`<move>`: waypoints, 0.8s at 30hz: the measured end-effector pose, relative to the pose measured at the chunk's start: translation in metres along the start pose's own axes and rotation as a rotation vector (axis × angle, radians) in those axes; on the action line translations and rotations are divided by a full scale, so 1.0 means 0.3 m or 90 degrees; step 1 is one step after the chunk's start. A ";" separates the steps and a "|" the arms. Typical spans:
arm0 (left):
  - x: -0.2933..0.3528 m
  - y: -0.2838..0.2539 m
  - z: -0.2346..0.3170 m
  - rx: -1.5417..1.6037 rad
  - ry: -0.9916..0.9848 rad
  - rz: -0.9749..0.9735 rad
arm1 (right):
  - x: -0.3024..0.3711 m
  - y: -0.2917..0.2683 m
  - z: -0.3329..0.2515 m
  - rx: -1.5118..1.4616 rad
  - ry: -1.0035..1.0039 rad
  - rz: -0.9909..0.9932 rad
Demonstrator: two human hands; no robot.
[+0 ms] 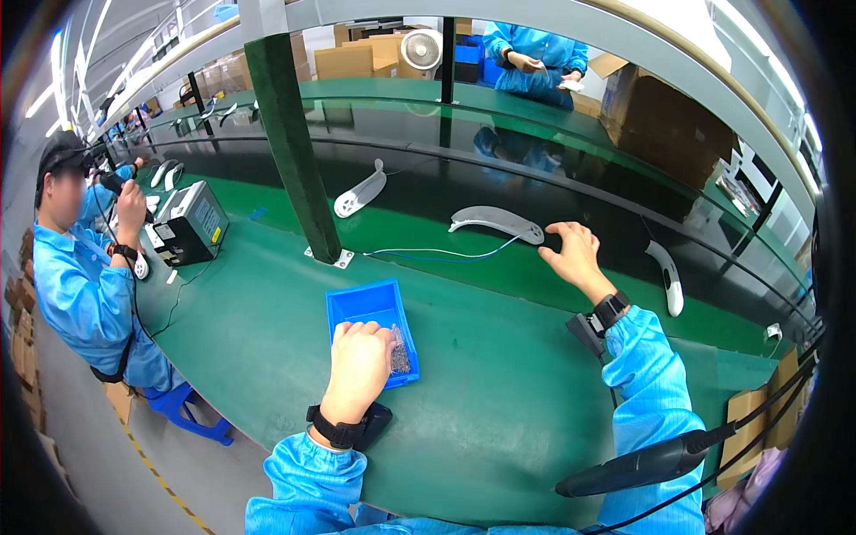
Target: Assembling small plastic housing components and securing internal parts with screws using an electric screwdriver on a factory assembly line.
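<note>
My left hand (358, 364) is down in a blue bin (364, 301) that holds a heap of small metal screws (401, 352). Its fingers are curled and closed, and the back of the hand hides what the fingertips hold. Farther off to the right, my right hand (575, 256) reaches over the belt, thumb and fingers apart. Just left of its fingertips lies a white curved shell (492, 219) with a rounded, holed end. A thin white and blue cable (446, 256) runs from near that end toward the green post.
More curved shells lie on the belt, one at left (361, 191), another at right (667, 278). A black corded power screwdriver (635, 465) hangs over my right forearm. A green post (294, 147) rises beyond the bin. A co-worker (85, 259) sits left beside a boxy device (189, 223).
</note>
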State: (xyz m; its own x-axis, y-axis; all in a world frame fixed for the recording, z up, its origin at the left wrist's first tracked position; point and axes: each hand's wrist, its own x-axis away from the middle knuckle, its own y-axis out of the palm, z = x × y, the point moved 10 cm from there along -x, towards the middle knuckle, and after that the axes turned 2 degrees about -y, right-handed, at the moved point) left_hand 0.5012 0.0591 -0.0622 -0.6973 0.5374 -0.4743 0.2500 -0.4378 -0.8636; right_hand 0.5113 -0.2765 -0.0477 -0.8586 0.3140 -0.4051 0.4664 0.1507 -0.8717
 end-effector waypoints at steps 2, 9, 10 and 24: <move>-0.002 -0.017 0.008 0.016 0.004 0.017 | -0.026 0.030 -0.051 -0.003 -0.009 -0.030; -0.002 -0.051 0.024 0.056 0.020 0.055 | -0.084 0.227 -0.322 0.109 -0.138 -0.181; -0.003 -0.058 0.028 0.058 0.022 0.055 | -0.090 0.248 -0.366 0.107 -0.159 -0.182; 0.014 -0.184 0.019 0.132 -0.008 0.057 | -0.261 0.522 -0.696 -0.053 -0.206 -0.266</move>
State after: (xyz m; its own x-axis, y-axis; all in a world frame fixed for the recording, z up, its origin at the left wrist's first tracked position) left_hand 0.4806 0.0814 -0.0156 -0.6878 0.4810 -0.5437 0.1690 -0.6223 -0.7643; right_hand 0.6959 -0.0817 -0.0948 -0.9903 -0.0924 -0.1038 0.0743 0.2794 -0.9573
